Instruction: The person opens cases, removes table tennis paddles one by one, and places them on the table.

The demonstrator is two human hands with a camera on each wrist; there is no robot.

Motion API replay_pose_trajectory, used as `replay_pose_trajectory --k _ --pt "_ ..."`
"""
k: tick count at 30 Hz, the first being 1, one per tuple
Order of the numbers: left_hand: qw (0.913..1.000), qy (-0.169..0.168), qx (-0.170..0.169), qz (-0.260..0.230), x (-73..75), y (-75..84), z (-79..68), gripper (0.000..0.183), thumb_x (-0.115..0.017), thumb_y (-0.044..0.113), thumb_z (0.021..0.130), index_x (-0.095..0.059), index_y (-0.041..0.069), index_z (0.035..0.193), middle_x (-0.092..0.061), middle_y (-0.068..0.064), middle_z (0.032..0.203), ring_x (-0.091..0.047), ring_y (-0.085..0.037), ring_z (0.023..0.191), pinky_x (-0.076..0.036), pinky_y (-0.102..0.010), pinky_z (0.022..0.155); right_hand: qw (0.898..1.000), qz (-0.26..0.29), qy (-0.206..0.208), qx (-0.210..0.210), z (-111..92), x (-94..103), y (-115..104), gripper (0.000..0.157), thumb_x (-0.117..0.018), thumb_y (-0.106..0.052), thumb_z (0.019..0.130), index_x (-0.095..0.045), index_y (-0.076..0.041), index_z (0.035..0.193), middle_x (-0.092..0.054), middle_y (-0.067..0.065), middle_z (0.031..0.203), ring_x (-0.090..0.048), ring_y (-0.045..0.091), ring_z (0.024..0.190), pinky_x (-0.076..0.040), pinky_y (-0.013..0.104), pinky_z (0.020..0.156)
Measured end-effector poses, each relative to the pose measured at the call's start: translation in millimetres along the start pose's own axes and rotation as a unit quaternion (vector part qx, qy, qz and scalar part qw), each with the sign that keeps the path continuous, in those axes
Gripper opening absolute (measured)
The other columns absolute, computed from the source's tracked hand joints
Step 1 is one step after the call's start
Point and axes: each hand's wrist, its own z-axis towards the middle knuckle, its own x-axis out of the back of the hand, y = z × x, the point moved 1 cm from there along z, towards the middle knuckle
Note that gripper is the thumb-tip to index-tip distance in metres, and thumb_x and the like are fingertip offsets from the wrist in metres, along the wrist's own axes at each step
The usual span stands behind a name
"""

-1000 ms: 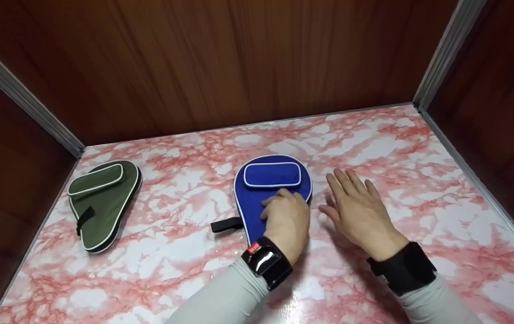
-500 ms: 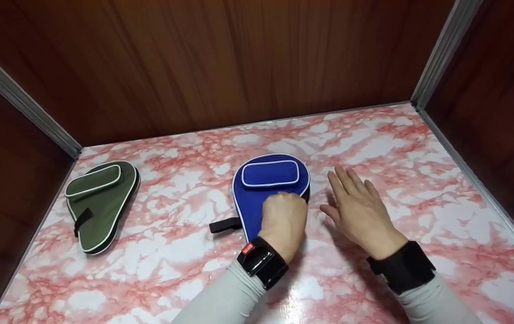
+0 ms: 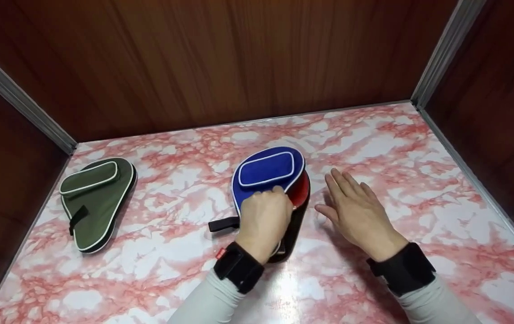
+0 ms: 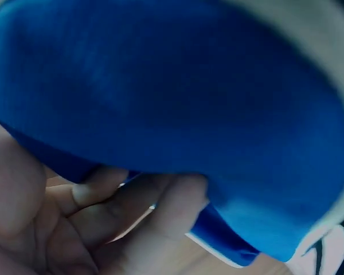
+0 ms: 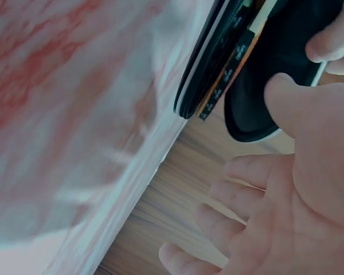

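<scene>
In the head view a blue table tennis bat case (image 3: 265, 168) with white piping and a raised pocket lies mid-table. My left hand (image 3: 263, 218) grips its front cover, which stands lifted and tilted left. Under the cover's right side shows the red face of a table tennis bat (image 3: 299, 191). The left wrist view has the blue cover (image 4: 160, 86) filling most of it, fingers curled at its edge. Right of the case my right hand (image 3: 358, 216) is held with straight fingers, apart from it. Black lining and the bat's edge (image 5: 235, 63) appear in the right wrist view.
A green bat case (image 3: 104, 207) with white piping lies closed at the left of the marbled red-and-white table (image 3: 176, 261). A black strap (image 3: 224, 224) sticks out left of the blue case. Brown wood-patterned panels (image 3: 239, 58) enclose the back and sides.
My left hand has moved left, lifting the blue case's cover away from its right side and exposing the red bat inside. The right hand has stayed almost still.
</scene>
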Motion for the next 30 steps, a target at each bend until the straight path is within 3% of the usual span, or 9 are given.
replay_pose_trajectory --k 4,8,13,18,25,27,30 --pt "0.9982 0.020 0.007 -0.057 3.0 -13.7 -6.1 0.027 -0.072 0.021 0.100 -0.061 0.014 0.076 -0.066 -0.007 0.062 -0.068 -0.028 0.052 -0.052 -0.045 0.044 1.000 -0.005 0.005 0.005 -0.3 -1.5 -4.6 0.076 -0.060 -0.047 0.113 -0.042 0.004 0.166 -0.040 0.025 0.172 -0.036 0.045 0.159 -0.031 0.072 0.122" --pt "0.9912 0.016 0.029 -0.128 5.7 -27.9 -12.3 0.030 -0.070 0.020 0.103 -0.057 0.012 0.077 -0.060 -0.005 0.060 -0.064 -0.032 0.050 -0.050 -0.048 0.045 1.000 -0.008 0.013 0.014 -2.1 -3.0 -8.8 0.077 -0.063 -0.046 0.112 -0.043 0.005 0.165 -0.042 0.025 0.171 -0.039 0.045 0.158 -0.032 0.071 0.122" --pt "0.9691 -0.015 0.080 -0.233 11.9 -48.8 -17.2 0.034 -0.066 0.018 0.106 -0.050 0.014 0.077 -0.041 0.003 0.063 -0.053 -0.026 0.051 -0.045 -0.045 0.048 1.000 -0.010 0.014 0.004 -7.6 -4.0 -12.5 0.078 -0.066 -0.046 0.110 -0.043 0.005 0.165 -0.043 0.025 0.170 -0.040 0.045 0.158 -0.032 0.068 0.124" --pt "0.9523 -0.029 0.105 -0.285 16.7 -66.9 -26.7 0.034 -0.065 0.016 0.106 -0.048 0.015 0.078 -0.039 0.004 0.066 -0.048 -0.020 0.053 -0.042 -0.038 0.049 1.000 -0.012 0.022 -0.009 -14.8 -8.0 -19.2 0.079 -0.068 -0.047 0.109 -0.045 0.004 0.165 -0.047 0.025 0.167 -0.043 0.046 0.155 -0.034 0.068 0.122" --pt "0.9550 0.021 0.097 -0.279 18.7 -88.7 -39.2 0.033 -0.069 0.015 0.101 -0.050 0.016 0.074 -0.039 0.007 0.061 -0.039 -0.013 0.050 -0.036 -0.033 0.045 0.999 0.010 0.043 -0.001 -23.4 -10.2 -39.3 0.076 -0.071 -0.046 0.108 -0.052 0.006 0.159 -0.056 0.027 0.159 -0.052 0.045 0.148 -0.040 0.063 0.121" --pt "0.9581 0.042 0.096 -0.267 18.8 -94.1 -41.3 0.032 -0.070 0.016 0.099 -0.052 0.016 0.073 -0.039 0.007 0.060 -0.039 -0.013 0.048 -0.035 -0.034 0.043 0.998 0.016 0.054 0.000 -22.9 -11.1 -47.5 0.073 -0.072 -0.047 0.107 -0.058 0.006 0.154 -0.062 0.026 0.151 -0.059 0.044 0.141 -0.045 0.060 0.117" --pt "0.9630 0.066 0.089 -0.246 18.2 -101.1 -41.8 0.031 -0.071 0.018 0.097 -0.052 0.014 0.072 -0.038 0.006 0.058 -0.039 -0.017 0.047 -0.035 -0.038 0.043 0.997 0.021 0.078 -0.004 -21.0 -12.7 -60.7 0.062 -0.075 -0.046 0.105 -0.068 0.004 0.141 -0.072 0.019 0.128 -0.069 0.037 0.118 -0.058 0.053 0.100"
